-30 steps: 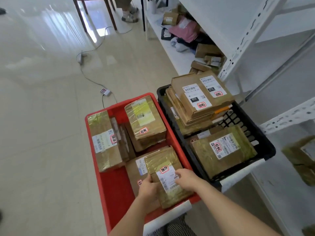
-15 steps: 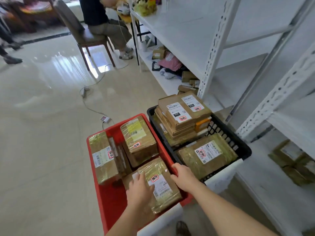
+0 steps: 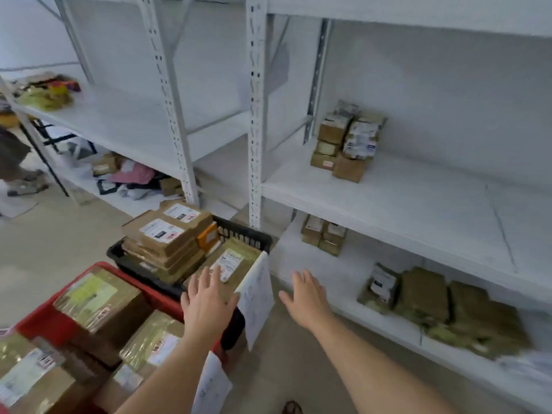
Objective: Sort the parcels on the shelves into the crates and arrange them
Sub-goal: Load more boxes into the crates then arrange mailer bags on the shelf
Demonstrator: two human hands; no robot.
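Observation:
My left hand (image 3: 206,303) is open with fingers spread above the near corner of the black crate (image 3: 248,234), which holds stacked brown parcels (image 3: 167,234). My right hand (image 3: 304,297) is open and empty over the floor, between the crate and the shelves. The red crate (image 3: 44,321) at lower left holds several taped parcels (image 3: 98,303). More parcels lie on the shelves: a pile (image 3: 343,141) on the middle shelf, a small stack (image 3: 324,234) and a row of flat greenish packets (image 3: 442,306) on the bottom shelf.
White metal shelving uprights (image 3: 255,115) stand just behind the crates. A paper sheet (image 3: 257,294) hangs on the black crate's end, another (image 3: 212,386) on the red crate. Mixed bags and parcels (image 3: 131,174) lie on the far-left low shelf. A person's legs (image 3: 15,162) show at the left edge.
Both hands let go of the parcel in the red crate and lifted away to the right. My view swung up and right from the crates to the shelves.

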